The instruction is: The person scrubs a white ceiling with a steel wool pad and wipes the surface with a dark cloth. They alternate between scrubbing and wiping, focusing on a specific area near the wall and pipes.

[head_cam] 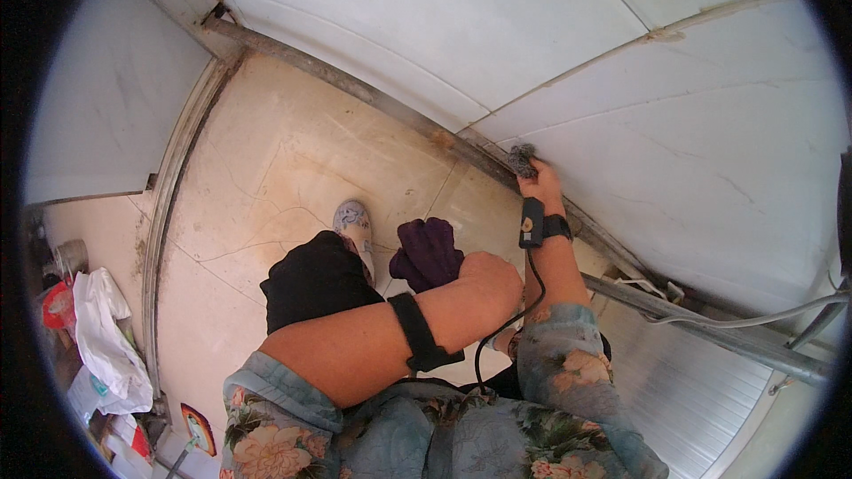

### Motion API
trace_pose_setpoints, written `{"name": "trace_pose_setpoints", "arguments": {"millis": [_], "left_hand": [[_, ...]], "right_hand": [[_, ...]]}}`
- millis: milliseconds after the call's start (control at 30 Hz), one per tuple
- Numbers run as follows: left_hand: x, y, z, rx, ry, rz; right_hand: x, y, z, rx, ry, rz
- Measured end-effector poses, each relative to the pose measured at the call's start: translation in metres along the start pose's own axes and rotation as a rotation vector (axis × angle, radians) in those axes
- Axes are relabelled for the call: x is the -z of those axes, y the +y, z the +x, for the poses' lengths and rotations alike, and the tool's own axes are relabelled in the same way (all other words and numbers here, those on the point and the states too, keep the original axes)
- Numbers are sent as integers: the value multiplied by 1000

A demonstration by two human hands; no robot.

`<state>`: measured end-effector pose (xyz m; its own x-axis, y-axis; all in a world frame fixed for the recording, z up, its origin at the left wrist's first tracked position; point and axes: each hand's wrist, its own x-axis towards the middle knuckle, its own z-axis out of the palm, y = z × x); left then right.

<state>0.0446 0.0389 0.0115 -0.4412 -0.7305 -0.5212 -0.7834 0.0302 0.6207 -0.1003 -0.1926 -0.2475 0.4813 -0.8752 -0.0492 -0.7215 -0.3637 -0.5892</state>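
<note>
My right hand (544, 183) grips a grey metal scouring pad (522, 159) and holds it against the foot of the white wall panel (632, 100), just above the grimy floor-edge rail (399, 110). A black strap with a small wired device (531, 223) circles that wrist. My left hand (491, 273) is bent inward over my lap, its fingers closed on a bunched dark purple cloth (429, 253). Another black strap sits on the left forearm.
Cracked, stained tiles (266, 159) cover the floor, where one patterned shoe (353, 223) shows. A curved metal track (160, 233) runs at left, beside a white plastic bag (106, 339) and a metal pot (71, 256). A metal pipe (719, 336) and a grey cable (745, 322) lie at right.
</note>
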Motion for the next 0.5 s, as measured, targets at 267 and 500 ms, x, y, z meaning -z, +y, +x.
{"name": "trace_pose_setpoints", "arguments": {"millis": [267,500], "left_hand": [[-4,-2,-8,-44,50,-48],[-2,-4,-9,-2,0,-79]], "right_hand": [[32,-28,-14,-24,40,-362],[-5,68,23,-168,-182,-45]]}}
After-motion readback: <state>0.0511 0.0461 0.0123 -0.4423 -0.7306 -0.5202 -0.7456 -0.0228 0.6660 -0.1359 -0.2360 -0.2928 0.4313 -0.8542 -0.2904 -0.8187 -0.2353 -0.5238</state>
